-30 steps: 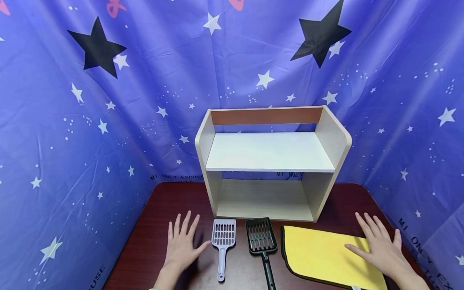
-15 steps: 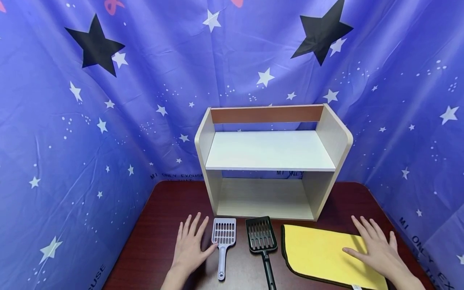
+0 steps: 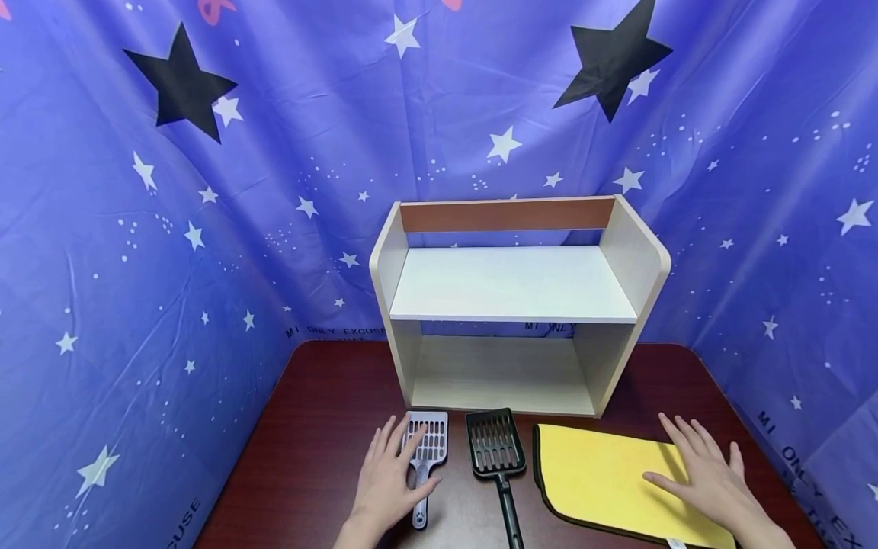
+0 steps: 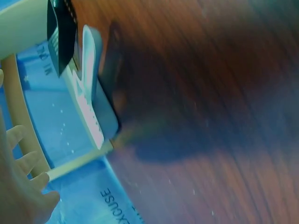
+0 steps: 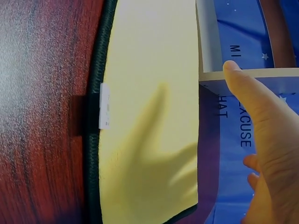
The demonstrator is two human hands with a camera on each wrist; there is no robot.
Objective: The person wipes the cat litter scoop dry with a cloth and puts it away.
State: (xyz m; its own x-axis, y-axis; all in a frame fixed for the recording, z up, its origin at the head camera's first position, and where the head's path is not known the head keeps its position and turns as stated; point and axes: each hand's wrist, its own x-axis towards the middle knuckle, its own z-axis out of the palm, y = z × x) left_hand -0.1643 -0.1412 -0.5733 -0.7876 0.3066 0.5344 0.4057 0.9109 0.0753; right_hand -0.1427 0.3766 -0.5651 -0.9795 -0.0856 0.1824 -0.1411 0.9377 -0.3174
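Note:
A pale lilac litter scoop (image 3: 430, 444) with a slotted head lies on the table in the head view. My left hand (image 3: 389, 480) hovers over its left side, fingers spread, overlapping part of the head and handle. To the right lies a black litter scoop (image 3: 495, 442), its handle toward me. My right hand (image 3: 709, 476) is above a folded yellow cloth (image 3: 604, 473) with dark edging, fingers spread; its shadow falls on the cloth (image 5: 149, 116) in the right wrist view. Both hands hold nothing. The left wrist view shows the lilac scoop (image 4: 91, 70) beyond the fingers.
A two-tier wooden shelf (image 3: 514, 286) with a white middle board stands behind the scoops on the dark red table (image 3: 274, 473). Blue star-patterned curtains (image 3: 329, 152) enclose the table at the back and both sides.
My left hand has moved right, from beside the lilac scoop to over it. My right hand has shifted slightly left above the yellow cloth. The scoops and cloth stay put.

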